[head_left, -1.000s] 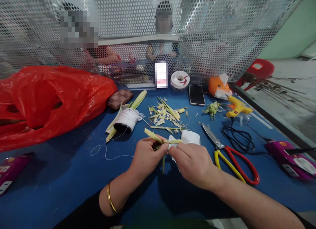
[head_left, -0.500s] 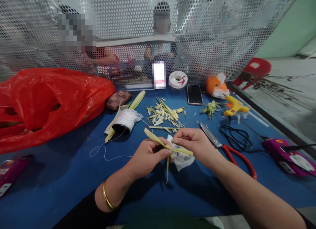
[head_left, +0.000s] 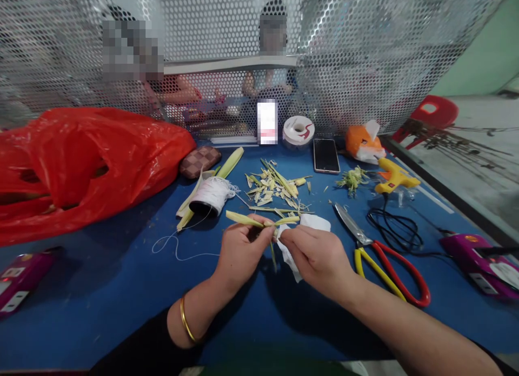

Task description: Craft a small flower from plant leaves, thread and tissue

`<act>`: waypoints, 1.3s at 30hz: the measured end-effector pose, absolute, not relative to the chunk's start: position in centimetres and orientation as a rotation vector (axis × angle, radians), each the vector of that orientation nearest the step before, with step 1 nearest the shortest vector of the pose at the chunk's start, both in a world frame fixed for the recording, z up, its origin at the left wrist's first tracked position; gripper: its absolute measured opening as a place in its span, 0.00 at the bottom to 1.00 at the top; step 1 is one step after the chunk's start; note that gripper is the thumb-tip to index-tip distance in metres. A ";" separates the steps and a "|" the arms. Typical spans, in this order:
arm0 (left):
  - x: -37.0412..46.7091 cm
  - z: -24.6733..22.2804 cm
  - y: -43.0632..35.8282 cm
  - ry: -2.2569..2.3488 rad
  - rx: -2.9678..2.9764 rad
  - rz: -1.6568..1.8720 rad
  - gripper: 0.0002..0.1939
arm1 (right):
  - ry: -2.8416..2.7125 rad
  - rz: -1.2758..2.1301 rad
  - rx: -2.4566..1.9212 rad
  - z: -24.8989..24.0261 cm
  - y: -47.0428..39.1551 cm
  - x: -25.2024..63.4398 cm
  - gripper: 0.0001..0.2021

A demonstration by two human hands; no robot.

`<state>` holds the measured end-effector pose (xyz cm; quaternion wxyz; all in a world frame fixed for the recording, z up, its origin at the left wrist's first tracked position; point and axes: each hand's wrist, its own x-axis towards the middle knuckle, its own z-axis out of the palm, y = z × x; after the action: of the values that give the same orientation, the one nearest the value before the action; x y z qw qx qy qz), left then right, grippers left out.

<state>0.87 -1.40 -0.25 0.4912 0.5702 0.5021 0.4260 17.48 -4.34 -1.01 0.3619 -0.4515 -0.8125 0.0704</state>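
Pale green leaf strips [head_left: 243, 219] cross at the fingertips of my left hand [head_left: 243, 249], which is closed on them in a pinch. One thin strip hangs down below the crossing. My right hand [head_left: 320, 257] is closed close beside it, its fingers pressed together by a white tissue [head_left: 290, 252]; what its fingertips hold is hidden. Part of the white material shows behind the right knuckles. Beyond my hands lies a pile of cut leaf scraps [head_left: 270, 187]. A white thread spool [head_left: 213, 195] rests on its side at the left, with loose thread trailing towards my left hand.
Red-and-yellow-handled shears [head_left: 399, 273], a yellow glue gun [head_left: 395, 176] and black cable lie right on the blue table [head_left: 133, 300]. A red bag [head_left: 101, 160] is at left. A phone [head_left: 326, 155], ribbon roll [head_left: 299, 130] and tissue pack [head_left: 365, 143] stand behind. Two people show beyond the perforated sheet.
My left hand has turned, and the leaf strips now lie flatter. My right hand has closed and come lower at the tissue. The whole view has shifted slightly.
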 end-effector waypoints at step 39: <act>0.7 0.5 -1.2 1.100 1.008 0.995 0.08 | -1.908 0.533 -1.277 -1.3 -3.4 17.9 0.11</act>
<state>0.68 -1.24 0.51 0.6245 0.4390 0.4791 0.4333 17.85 -3.43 -1.26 0.3822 -0.5006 -0.7481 0.2089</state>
